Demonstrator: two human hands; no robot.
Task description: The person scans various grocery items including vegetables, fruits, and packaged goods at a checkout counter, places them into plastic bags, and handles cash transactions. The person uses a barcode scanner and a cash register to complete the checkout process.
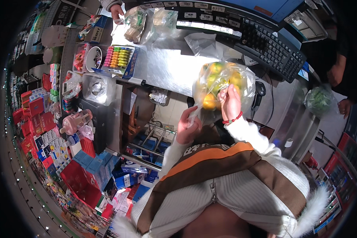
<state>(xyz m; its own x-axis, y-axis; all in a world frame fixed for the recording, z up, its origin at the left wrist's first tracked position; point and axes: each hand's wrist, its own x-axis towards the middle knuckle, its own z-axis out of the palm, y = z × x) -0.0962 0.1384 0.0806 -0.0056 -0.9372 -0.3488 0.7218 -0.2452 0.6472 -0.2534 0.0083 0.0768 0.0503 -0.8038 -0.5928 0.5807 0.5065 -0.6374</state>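
A clear plastic bag of yellow-green and orange citrus fruit (208, 101) is in front of me at the inner edge of the metal counter (166, 64). My right hand (230, 99), with a red bead bracelet at the wrist, pinches the plastic over the fruit. Lower and to the left, my left hand (189, 126) grips a gathered end of the same bag, its index finger raised. A black handheld barcode scanner (258, 92) rests just right of the bag. Part of the fruit is hidden by my right hand and by glare on the plastic.
Beyond the bag are a black keyboard (269, 44) and a monitor (264, 9). Bagged goods (134, 25) lie at the far left, near another person's hand (117, 12). At right, a person's hand (344, 107) is beside a bagged green vegetable (318, 98). Colourful candy packs (117, 59) line the counter's left.
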